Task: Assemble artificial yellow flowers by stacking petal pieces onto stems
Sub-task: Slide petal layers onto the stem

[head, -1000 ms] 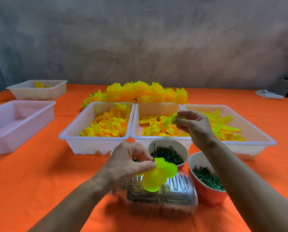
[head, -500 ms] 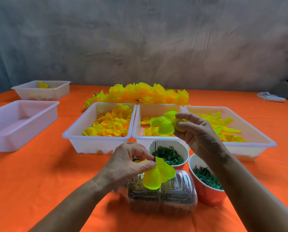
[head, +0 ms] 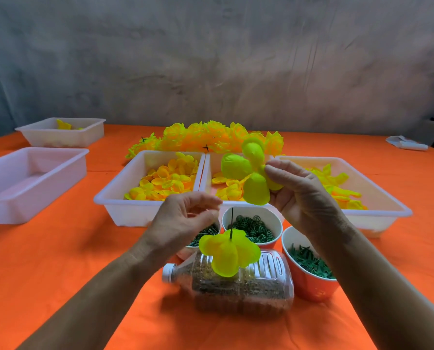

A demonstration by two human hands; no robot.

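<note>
Orange table (head: 46, 261), contents listed left to right.

Far left, 9 o'clock: white tray (head: 29, 184), a second white tray (head: 61, 133) behind it at 10 o'clock holding a few yellow scraps.

Centre, 12 o'clock: three white trays in a row. Left tray (head: 114, 198) holds small yellow petals; middle tray (head: 208, 170) holds more yellow petals; right tray (head: 377, 205) holds greener-yellow petal pieces. Behind the row, a heap of finished yellow flowers (head: 205, 136).

Left hand (head: 183, 223): thumb and forefinger pinched together close by the thin dark stem (head: 232, 224); whether they actually touch it cannot be told. Other fingers loosely curled. One yellow-green petal piece (head: 228, 251) already sits on the stem, over a clear plastic bottle (head: 238, 281) lying on its side at 6 o'clock.

Behind the bottle: paper cup of green rings (head: 252, 226), a partly hidden cup (head: 203, 233) to its left, an orange cup of green sprigs (head: 309, 269) at 4 o'clock.

Right hand (head: 301, 198): fingertips pinch a second petal piece (head: 248, 173), raised above the middle tray, well apart from the stem.

Far right, 2 o'clock: small white object (head: 406, 144).
</note>
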